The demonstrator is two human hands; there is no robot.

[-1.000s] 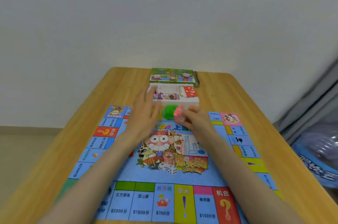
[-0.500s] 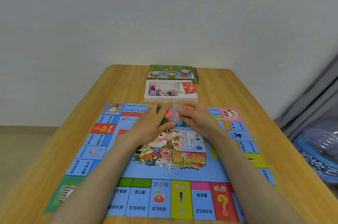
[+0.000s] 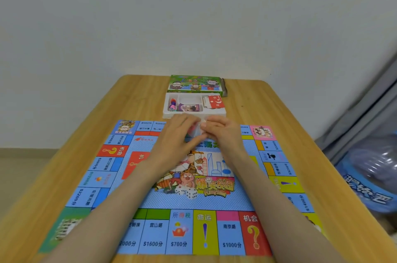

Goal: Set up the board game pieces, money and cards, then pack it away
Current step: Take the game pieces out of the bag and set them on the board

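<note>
Left hand (image 3: 179, 133): fingers curled over a small bag (image 3: 196, 132), gripping its left side; wrist low over the board.
Right hand (image 3: 222, 131): thumb and fingertips pinching the same bag from the right, probably pulling against the left hand to part the top.
Small bag: clear, caught between both hands just above the board; a trace of pink inside, the rest hidden by fingers.
Board (image 3: 193, 200): flat under both forearms, printed side up; a sensible catch surface for anything tipped out.
Tray (image 3: 223, 113): white, just beyond the fingertips, close for easy reaching.
Cards (image 3: 213, 102): red-backed, in the tray compartment beyond the right hand; not yet dealt out.
Small pieces (image 3: 172, 105): coloured bits and a die, in the compartment beyond the left hand.
Box lid (image 3: 194, 84): green, behind the tray and farthest from the hands, out of the way.
Stage: setting up, judged early; bag seemingly not yet emptied.
Risk: contents scattering if the bag bursts open.
</note>
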